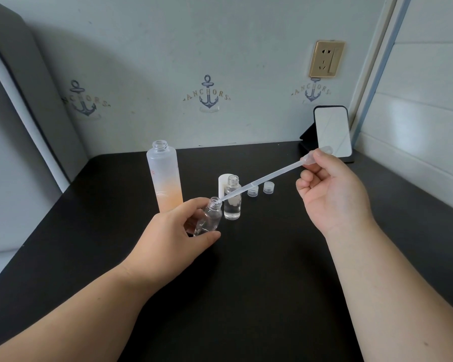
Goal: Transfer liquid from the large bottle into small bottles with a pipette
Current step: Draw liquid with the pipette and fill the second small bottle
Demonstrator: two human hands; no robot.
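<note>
**Second small bottle being filled**

Standing on the black table (pixel 259 257): tall frosted large bottle (pixel 163 178), uncapped, and 1 small clear bottle (pixel 232 198) already holding liquid. Tilted in the left hand (pixel 175 233) — second small clear bottle (pixel 208 218), gripped, nearly empty. Pinched at its bulb by the right hand (pixel 330 189) — translucent plastic pipette (pixel 262 178), tip at that mouth. Left to do: more filling, then 2 caps (pixel 260 189).

Home bedroom; anchor wallpaper (pixel 208 94); padded headboard (pixel 19 100); wall socket (pixel 327 59)

A black bench (pixel 259 270) is seen, on which are stood a tall frosted bottle (pixel 164 178), uncapped, a small clear bottle (pixel 232 202) just before a white cap (pixel 223 182), two clear caps (pixel 253 191) (pixel 267 187) side by side, and a propped phone (pixel 332 131) at the far right.
</note>
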